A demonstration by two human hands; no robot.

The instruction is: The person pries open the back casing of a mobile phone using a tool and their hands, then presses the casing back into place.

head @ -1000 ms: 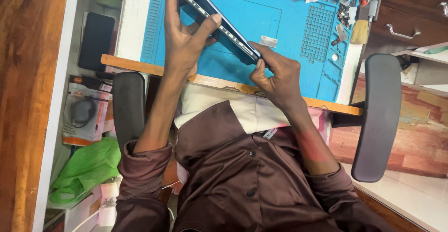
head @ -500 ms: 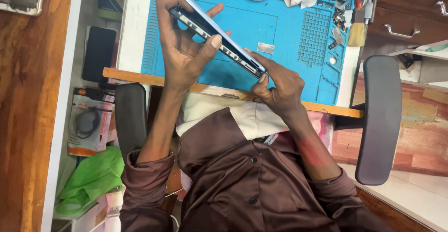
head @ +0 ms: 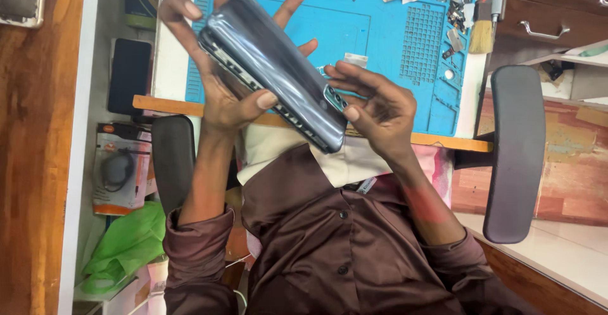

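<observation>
- Blue silicone repair mat (head: pixel 392 42) is laid over the bench (head: pixel 443 141), and a phone (head: pixel 278 74) is held in the air above its near edge, back cover up and tilted down toward the right.
- The left hand (head: pixel 221 96) is cupped under the phone, fingers spread behind it and the thumb (head: pixel 256 102) pressed on the lower edge, where the side seam appears slightly parted.
- The right hand (head: pixel 380 109) is partly closed at the lower corner, fingertips set by the camera block (head: pixel 335 97).
- A slip is judged possible: the glossy back is gripped only at its edges, and a fall onto the lap or floor could follow.
- Hard prying at the corner could crack the cover.
- Small loose parts (head: pixel 453 20) and a brush (head: pixel 482 33) lie well apart at the mat's far side.
</observation>
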